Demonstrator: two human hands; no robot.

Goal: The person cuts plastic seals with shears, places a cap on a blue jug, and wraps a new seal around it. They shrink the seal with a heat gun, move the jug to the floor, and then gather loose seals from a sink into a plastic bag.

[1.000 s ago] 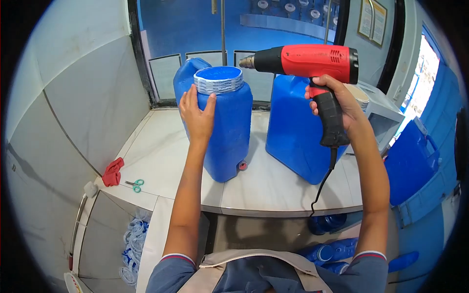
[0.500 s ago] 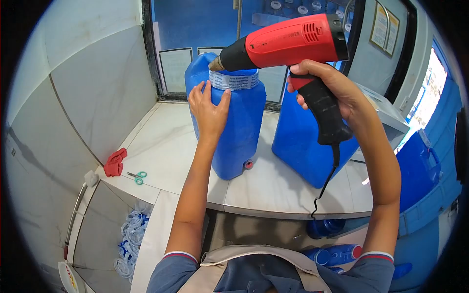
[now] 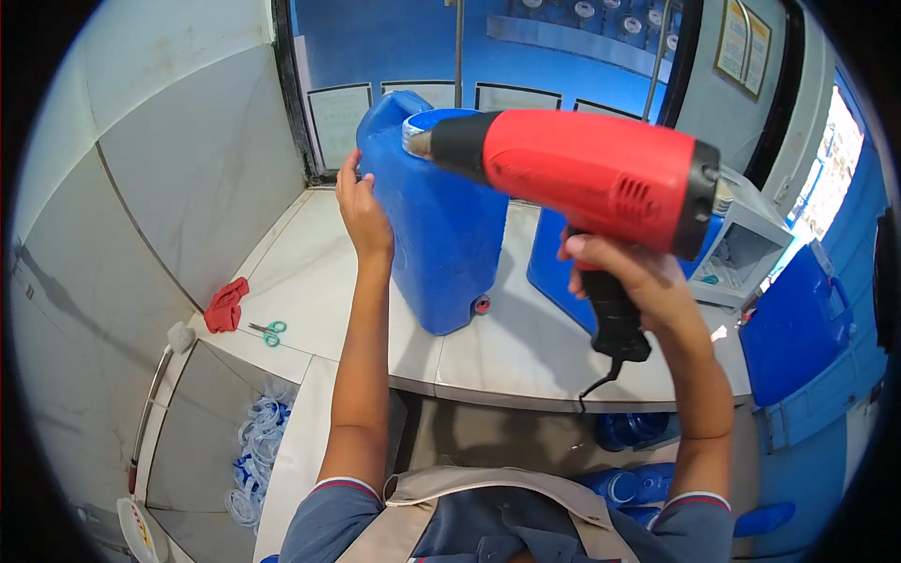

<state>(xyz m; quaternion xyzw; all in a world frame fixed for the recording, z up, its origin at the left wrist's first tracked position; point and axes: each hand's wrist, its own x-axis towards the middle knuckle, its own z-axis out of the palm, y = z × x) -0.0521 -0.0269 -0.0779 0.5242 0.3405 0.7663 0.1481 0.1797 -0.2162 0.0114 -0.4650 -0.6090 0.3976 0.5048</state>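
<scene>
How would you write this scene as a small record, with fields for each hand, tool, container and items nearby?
Left hand: open at the side of the blue jug; contact unclear
Right hand: gripping the heat gun
Tool: nozzle pointing towards the neck band, gap unclear
Container: upright on the white counter
Nearby, left: red cloth; green-handled scissors

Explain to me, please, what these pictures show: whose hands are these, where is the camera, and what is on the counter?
No machine arms here: a person works bare-handed. Every picture comes from one camera worn on the head, looking forward and down. The right hand grips a red and black heat gun. The left hand is open beside a blue jug; contact is hard to judge. On the counter stand that jug and another blue container; a red cloth and scissors lie to the left.
</scene>
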